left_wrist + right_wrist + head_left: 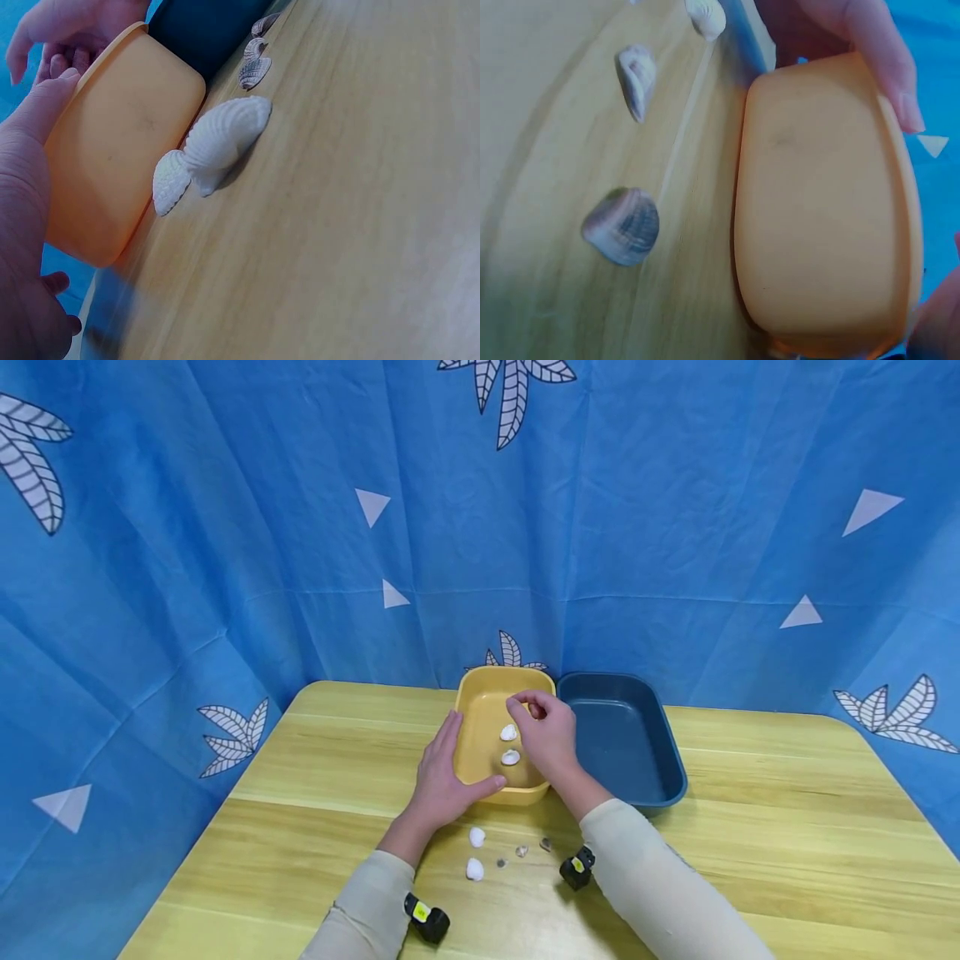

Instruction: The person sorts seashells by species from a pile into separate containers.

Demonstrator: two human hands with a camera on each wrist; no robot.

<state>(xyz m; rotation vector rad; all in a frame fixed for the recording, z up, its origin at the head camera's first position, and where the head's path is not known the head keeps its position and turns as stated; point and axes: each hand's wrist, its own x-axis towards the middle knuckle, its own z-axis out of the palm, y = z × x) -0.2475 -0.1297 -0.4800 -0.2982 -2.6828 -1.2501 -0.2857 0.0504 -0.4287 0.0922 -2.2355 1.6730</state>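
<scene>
My left hand (444, 777) spans the near left corner of a yellow plastic bin (474, 693). Its fingers lie fairly straight along the outer left wall, and the thumb (52, 97) rests along the front rim. Inside the bin, two white seashells (510, 757) sit one behind the other. Over the bin's right side is my right hand (550, 735), its fingers bent and the thumb and index tips close together above the floor; I cannot tell whether a shell is between them. On the table before the bin lie two white shells (225, 139) and several small brownish shells (622, 225).
A dark blue bin (615, 735) stands against the yellow bin's right side. Both are near the back edge of the wooden table (750, 793). A blue patterned curtain (480, 527) hangs behind. Black wrist cameras (427, 920) hang under both sleeves.
</scene>
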